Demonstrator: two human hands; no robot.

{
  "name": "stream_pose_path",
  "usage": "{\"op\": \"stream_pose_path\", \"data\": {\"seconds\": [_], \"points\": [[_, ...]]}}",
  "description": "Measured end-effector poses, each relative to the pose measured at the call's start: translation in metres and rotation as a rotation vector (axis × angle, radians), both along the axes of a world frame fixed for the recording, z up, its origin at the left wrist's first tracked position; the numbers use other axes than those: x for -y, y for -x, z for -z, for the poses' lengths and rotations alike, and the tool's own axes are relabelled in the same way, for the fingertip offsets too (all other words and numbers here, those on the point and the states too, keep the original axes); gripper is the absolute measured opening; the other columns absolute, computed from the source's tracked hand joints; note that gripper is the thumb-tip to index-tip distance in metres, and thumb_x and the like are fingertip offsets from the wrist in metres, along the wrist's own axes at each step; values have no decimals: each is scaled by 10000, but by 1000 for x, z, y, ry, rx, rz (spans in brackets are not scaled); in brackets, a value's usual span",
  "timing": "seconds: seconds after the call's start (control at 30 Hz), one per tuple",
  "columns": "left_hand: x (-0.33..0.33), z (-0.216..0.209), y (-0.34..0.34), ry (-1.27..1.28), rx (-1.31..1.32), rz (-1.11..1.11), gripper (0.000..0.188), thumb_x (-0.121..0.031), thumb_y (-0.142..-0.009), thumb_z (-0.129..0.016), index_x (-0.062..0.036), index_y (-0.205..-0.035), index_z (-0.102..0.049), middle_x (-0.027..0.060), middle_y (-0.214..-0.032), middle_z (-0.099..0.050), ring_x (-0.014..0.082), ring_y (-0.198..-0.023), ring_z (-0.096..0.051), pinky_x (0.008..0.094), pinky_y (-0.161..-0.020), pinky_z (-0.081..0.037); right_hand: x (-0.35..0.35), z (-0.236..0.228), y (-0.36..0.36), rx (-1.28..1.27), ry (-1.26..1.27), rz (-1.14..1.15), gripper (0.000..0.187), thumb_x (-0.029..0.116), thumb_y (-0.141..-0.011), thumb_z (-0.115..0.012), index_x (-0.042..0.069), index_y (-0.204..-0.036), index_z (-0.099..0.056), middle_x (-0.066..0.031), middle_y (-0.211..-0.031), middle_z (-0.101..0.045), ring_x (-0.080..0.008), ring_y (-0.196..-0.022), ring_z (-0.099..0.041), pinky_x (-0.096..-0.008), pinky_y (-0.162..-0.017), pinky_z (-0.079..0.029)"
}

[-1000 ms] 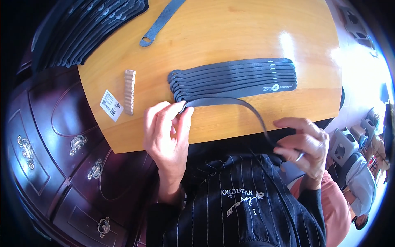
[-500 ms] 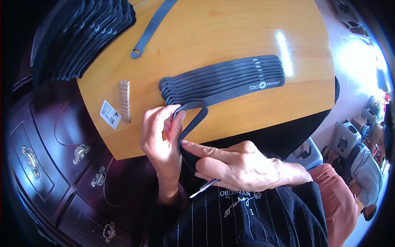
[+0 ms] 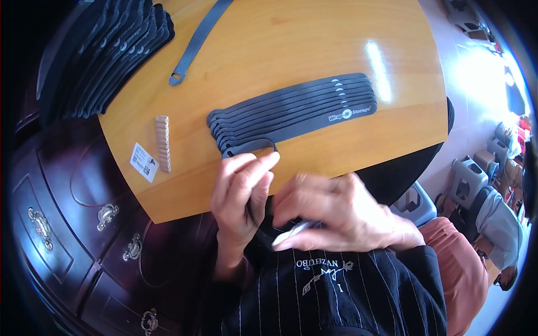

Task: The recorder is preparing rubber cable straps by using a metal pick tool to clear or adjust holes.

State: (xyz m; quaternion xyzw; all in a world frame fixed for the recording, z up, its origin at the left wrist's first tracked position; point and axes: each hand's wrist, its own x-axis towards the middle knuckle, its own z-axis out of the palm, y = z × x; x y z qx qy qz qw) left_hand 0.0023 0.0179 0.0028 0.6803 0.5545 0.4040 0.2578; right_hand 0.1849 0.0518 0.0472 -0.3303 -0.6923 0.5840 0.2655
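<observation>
My left hand (image 3: 241,190) is closed on a dark strap, pinching it between thumb and fingers. A loop of this strap (image 3: 266,141) rises past my fingertips, and its other part hangs below my hand. To the right, in front of my chest, my right hand (image 3: 342,210) is smeared by motion, fingers curled. A slim, pale-tipped tool (image 3: 297,231) shows blurred by its thumb; its kind cannot be made out. Just beyond my left hand lies a fanned row of grey straps (image 3: 297,106) with pale print, overlapping on the table.
A single grey strap (image 3: 193,47) with a slotted end lies farther back on the wooden table (image 3: 403,123). More dark straps (image 3: 120,61) are heaped at the far left. A clear ribbed strip (image 3: 163,143) and a white label (image 3: 144,162) lie near the left edge. Grey stools (image 3: 469,179) stand at right.
My right hand has come off the strap and turned, its fingers curling in. My left hand has shifted slightly right, its fingers closing over the strap. The loop above it looks smaller.
</observation>
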Motion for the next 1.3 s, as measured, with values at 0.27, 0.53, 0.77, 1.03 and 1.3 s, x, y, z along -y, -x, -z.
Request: {"op": "stream_pose_path", "data": {"seconds": [0.27,0.53,0.77,1.03,1.3], "points": [[13,7,-2,303,371,-271,158,-37,-921,-602,6,-1074,-602,70,-979,-659,67,-678,-531,203,-610,-445,-28,29,4,366,-39,204,165,177,-874,-634,13,-863,-657,-127,-621,-616,-283,-568,-641,-356,-538,-510],[19,1,7,324,586,-441,125,-80,-924,-612,-46,-1039,-575,-2,-885,-536,34,-620,-389,192,-597,-400,-39,27,20,527,-30,200,229,228,-880,-631,36,-765,-681,-152,-586,-599,-329,-599,-635,-388,-556,-520],[24,-4,47,261,814,-656,104,-126,-933,-615,-102,-1028,-582,-44,-843,-446,26,-641,-325,172,-526,-293,-40,28,23,548,-58,211,266,283,-891,-621,65,-755,-691,-137,-597,-614,-316,-603,-640,-387,-563,-523],[58,-23,107,16,689,-698,142,-171,-994,-505,-69,-1091,-529,-34,-737,-403,47,-610,-336,179,-541,-287,-38,25,23,561,-65,198,275,317,-896,-611,92,-762,-694,-135,-613,-615,-323,-631,-638,-400,-593,-518],[81,-55,61,-62,333,-720,80,-56,-875,-542,4,-917,-575,94,-872,-564,162,-748,-526,237,-626,-434,-29,23,18,476,-123,234,270,280,-889,-633,27,-796,-655,-157,-601,-592,-334,-625,-625,-391,-569,-497]]}}
